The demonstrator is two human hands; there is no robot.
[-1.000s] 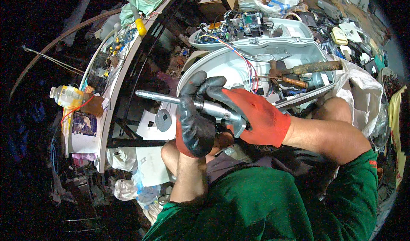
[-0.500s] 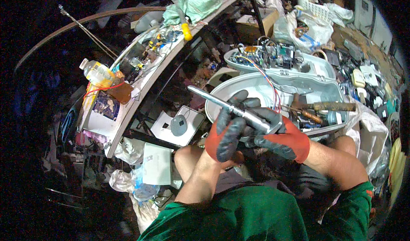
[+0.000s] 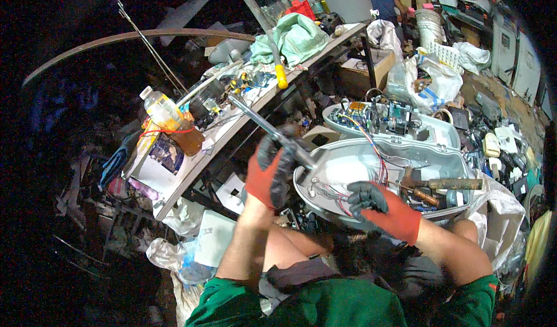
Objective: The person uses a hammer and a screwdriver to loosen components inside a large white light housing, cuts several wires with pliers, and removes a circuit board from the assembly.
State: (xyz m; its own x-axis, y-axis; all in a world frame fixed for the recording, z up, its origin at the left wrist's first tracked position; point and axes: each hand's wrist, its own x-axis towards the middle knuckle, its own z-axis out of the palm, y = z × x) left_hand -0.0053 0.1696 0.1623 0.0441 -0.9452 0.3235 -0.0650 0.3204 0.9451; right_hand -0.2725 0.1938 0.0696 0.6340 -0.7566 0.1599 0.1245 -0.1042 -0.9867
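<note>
My left hand [image 3: 270,173], in a red glove with a black coated palm, is closed around a shiny metal rod [image 3: 255,117]. The rod slants from the workbench side down toward a grey plastic shell, and its lower end is thicker. Gloved the same way, my right hand [image 3: 386,208] is over the near rim of the grey shell [image 3: 333,208], apart from the rod. Its fingers are loosely curled, with gaps and nothing visible in them. Thin red and dark wires [image 3: 336,192] lie in the shell beside those fingers. A hammer [image 3: 452,184] with a wooden handle rests at its right end.
Behind is the hinged other half [image 3: 432,133] with circuit boards. At left a cluttered workbench [image 3: 194,179] carries a plastic bottle [image 3: 165,115] and green cloth [image 3: 299,37]. A yellow-tipped pole [image 3: 281,75] hangs over its edge. Scrap parts [image 3: 502,144] and white sacks [image 3: 493,211] lie at right.
My right hand has let go of the rod and moved down over the shell. My left hand has carried the rod left. The view has shifted, showing more of the far background.
</note>
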